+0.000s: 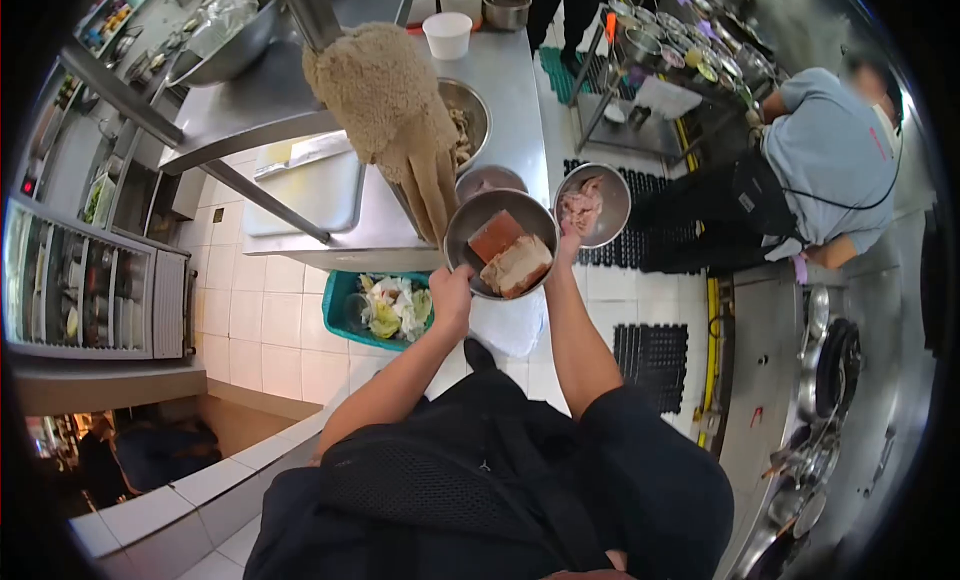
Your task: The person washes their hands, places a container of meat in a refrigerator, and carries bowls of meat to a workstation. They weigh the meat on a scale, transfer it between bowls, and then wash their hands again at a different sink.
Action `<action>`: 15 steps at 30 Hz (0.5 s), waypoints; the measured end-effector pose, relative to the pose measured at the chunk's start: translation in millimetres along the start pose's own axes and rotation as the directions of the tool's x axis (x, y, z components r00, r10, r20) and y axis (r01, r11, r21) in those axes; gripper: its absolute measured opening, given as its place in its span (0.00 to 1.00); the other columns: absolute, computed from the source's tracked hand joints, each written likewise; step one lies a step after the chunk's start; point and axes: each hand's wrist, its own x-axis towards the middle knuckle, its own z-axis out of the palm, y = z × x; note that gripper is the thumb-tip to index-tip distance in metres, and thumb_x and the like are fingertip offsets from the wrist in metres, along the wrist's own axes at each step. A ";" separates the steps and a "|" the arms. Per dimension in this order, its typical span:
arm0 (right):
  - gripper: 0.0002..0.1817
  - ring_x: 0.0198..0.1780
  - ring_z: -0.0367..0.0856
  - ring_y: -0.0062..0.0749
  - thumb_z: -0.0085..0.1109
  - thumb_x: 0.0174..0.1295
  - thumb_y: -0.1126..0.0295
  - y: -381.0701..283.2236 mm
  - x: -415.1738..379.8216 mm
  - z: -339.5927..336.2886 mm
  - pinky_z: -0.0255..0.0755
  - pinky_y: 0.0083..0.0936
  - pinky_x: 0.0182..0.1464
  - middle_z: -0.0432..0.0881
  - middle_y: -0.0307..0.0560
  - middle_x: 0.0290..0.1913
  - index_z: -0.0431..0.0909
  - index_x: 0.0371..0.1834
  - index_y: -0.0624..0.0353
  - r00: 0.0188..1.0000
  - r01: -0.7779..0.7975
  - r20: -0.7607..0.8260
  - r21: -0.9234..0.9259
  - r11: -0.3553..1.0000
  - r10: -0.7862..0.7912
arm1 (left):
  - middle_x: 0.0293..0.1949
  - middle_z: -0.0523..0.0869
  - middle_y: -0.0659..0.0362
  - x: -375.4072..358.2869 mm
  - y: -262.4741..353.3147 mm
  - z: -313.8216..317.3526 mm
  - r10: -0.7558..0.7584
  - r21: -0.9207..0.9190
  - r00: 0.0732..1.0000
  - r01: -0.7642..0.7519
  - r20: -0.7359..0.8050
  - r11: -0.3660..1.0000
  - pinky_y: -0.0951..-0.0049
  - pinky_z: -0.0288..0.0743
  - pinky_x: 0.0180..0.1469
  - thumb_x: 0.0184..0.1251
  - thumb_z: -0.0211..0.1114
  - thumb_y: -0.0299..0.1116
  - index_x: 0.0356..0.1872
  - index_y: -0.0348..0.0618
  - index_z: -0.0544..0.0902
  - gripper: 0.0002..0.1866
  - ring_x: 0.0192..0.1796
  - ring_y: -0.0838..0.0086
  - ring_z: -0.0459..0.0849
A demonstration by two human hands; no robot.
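My left hand [452,295] is closed on the rim of a metal bowl [463,223]. Inside that bowl lie a reddish-brown block [496,237] and a paler, crusted block [518,266], perhaps meat. To its right, my right hand [570,244] grips the edge of a smaller metal bowl [618,225] with pale pink raw meat pieces [583,205] in it. Both bowls are held up in front of me, close together. Another metal bowl [492,178] stands just behind them on the steel counter [515,100], partly hidden.
A brown towel [375,90] hangs from a shelf post at the counter. A white cutting board [310,195] lies to the left. On the floor sits a teal bin [340,325] of scraps. A co-worker [830,150] stands at right, beside black floor mats [650,365].
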 end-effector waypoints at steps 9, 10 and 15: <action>0.19 0.58 0.74 0.38 0.42 0.69 0.60 -26.6 -95.7 18.0 0.60 0.51 0.63 0.76 0.42 0.59 0.66 0.61 0.49 0.921 0.018 -0.374 -0.228 0.974 -0.105 | 0.23 0.78 0.61 -24.0 -59.8 -150.5 -0.259 -0.068 0.954 0.272 0.152 0.960 0.73 0.66 0.30 0.50 0.60 0.26 0.27 0.34 0.80 0.05 0.27 0.76 0.74; 0.19 0.58 0.74 0.38 0.42 0.69 0.60 -18.0 -108.8 13.6 0.60 0.51 0.63 0.76 0.42 0.59 0.66 0.61 0.49 0.909 0.034 -0.397 -0.226 0.973 -0.124 | 0.24 0.78 0.61 -19.0 -67.5 -175.3 -0.271 -0.084 0.954 0.283 0.131 0.955 0.72 0.68 0.30 0.50 0.60 0.26 0.27 0.34 0.80 0.05 0.27 0.75 0.75; 0.22 0.47 0.76 0.38 0.49 0.65 0.51 70.5 -189.3 -42.5 0.70 0.36 0.50 0.77 0.43 0.50 0.69 0.55 0.53 0.869 -0.048 -0.476 -0.347 0.936 -0.132 | 0.30 0.81 0.56 4.2 -29.7 -296.2 -0.238 -0.109 0.970 0.243 0.055 0.964 0.67 0.77 0.36 0.51 0.58 0.23 0.32 0.33 0.78 0.07 0.29 0.72 0.80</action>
